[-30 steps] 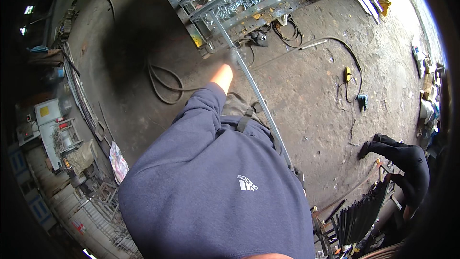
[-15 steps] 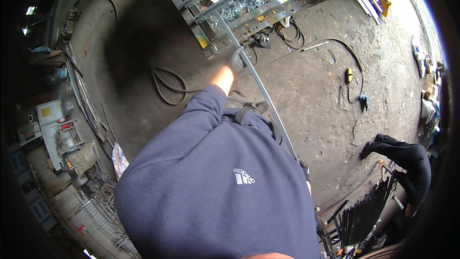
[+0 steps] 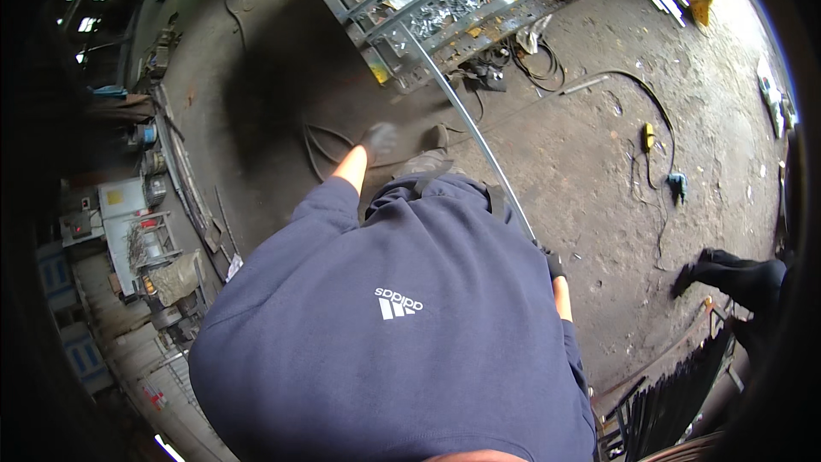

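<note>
Above the grimy floor [image 3: 573,197], a metal bar [image 3: 467,120] slants from top centre to the right hand [image 3: 556,266], right of centre, fingers too hidden to tell, while the blurred left hand [image 3: 378,140], fingers also unclear, hangs clear of it, left of centre.

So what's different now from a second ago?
The left hand has let go of the long metal bar and moved left, away from it. The right hand is still by the bar's near end. The blue drill still lies on the floor.
</note>
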Tool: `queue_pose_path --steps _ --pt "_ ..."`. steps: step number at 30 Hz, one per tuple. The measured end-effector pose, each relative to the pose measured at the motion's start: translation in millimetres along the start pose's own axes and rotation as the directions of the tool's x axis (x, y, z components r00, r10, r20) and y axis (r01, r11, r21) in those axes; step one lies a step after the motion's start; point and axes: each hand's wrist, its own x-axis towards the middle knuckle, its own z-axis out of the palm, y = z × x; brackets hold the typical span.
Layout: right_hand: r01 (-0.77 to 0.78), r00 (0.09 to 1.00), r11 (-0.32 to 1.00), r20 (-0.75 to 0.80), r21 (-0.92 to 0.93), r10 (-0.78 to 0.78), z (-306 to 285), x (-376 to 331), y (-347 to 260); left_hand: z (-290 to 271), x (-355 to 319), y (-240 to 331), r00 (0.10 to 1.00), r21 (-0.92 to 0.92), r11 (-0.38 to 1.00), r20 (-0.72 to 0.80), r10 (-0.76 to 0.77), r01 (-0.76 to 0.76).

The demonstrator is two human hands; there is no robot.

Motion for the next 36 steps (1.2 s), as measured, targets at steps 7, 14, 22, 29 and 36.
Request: queue_pose_path --steps 7,14,22,29,36 --pt "-0.032 0.999 0.977 0.043 0.21 0.023 16 18 -36 -73 -89 -149 0.948 -0.268 0.952 -0.234 -0.216 0.15" --pt "-0.017 1.0 0.989 -0.011 0.144 0.019 24 34 -49 -65 -140 -212 0.932 -0.28 0.93 -0.201 -0.3 0.239" --pt "0.003 1.0 0.995 0.0 0.104 -0.003 51 47 -79 -90 -77 -160 0.984 0.139 0.982 -0.145 -0.105 0.125" --pt "-0.107 0.994 0.99 0.032 0.093 0.104 136 130 -226 -164 73 -17 0.959 -0.268 0.96 -0.284 -0.002 -0.078" --pt "0.544 0.839 0.839 -0.034 0.022 -0.543 283 241 -478 -168 233 220 0.661 -0.04 0.697 -0.359 0.658 -0.716"
